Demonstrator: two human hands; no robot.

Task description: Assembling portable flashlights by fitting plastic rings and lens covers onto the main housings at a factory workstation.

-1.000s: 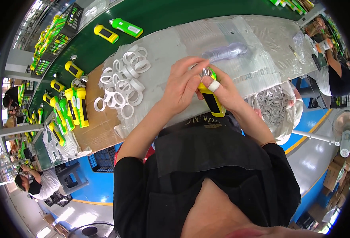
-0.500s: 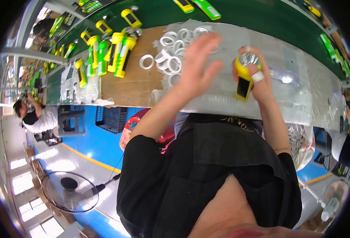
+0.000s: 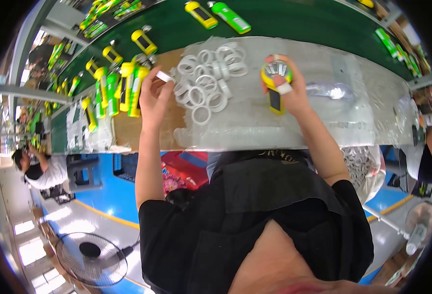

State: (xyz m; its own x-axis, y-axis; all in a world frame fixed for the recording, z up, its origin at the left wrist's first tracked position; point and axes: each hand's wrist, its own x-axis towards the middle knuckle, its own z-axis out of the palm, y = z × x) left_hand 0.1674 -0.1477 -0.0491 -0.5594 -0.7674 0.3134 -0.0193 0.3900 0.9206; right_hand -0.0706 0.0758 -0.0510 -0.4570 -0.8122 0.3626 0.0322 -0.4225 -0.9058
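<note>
My right hand [image 3: 294,88] is wrapped round a yellow and black flashlight [image 3: 276,100], its silvery lens end turned upward. A white band [image 3: 284,88] shows on that hand's thumb. At the left edge of the ring pile, my left hand [image 3: 153,100] pinches a white ring [image 3: 165,76], seen nearly edge-on between thumb and fingers. Many loose white rings [image 3: 201,115] lie heaped on the plastic-covered cardboard between my hands. Just left of my left hand stands a cluster of yellow and green flashlights [image 3: 126,85], partly covered by my fingers.
Two more flashlights [image 3: 229,17] lie on the green bench surface [image 3: 294,19] beyond the cardboard. A clear plastic piece [image 3: 331,90] rests right of my right hand. Below the bench at right hangs a bag of metallic-looking parts [image 3: 360,166]. A fan [image 3: 91,257] stands at lower left.
My left hand has moved left from above the ring pile and now pinches a white ring. The right hand still holds the flashlight. The whole view has shifted somewhat.
</note>
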